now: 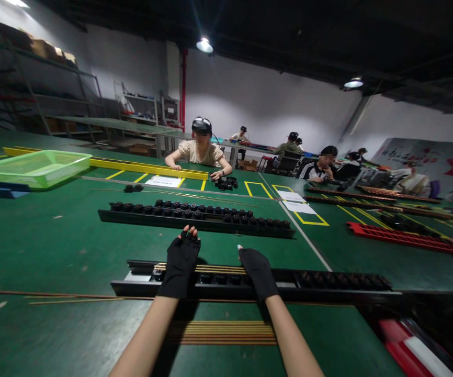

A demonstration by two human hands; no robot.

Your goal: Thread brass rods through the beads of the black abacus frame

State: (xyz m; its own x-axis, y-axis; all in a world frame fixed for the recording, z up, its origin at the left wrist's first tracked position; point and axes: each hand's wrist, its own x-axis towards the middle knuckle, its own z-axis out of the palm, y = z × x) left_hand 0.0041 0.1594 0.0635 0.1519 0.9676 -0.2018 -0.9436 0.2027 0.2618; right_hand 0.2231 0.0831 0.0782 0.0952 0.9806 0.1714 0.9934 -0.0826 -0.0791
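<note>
Both my hands wear black fingerless gloves. My left hand (181, 264) lies over the near black tray (140, 285), its fingers curled at the far edge; I cannot make out anything in them. My right hand (257, 271) rests on the same tray, fingers folded with one fingertip pointing up. Thin brass rods (218, 269) lie in the tray between my hands, and black round parts (340, 280) fill its right end. A bundle of brass rods (222, 332) lies on the green table between my forearms.
A second long black tray (195, 222) with several black knobs lies beyond my hands. A green basket (34, 167) stands far left, a red tray (403, 238) at right. Loose thin rods (54, 296) lie at left. Other people sit at the far edge.
</note>
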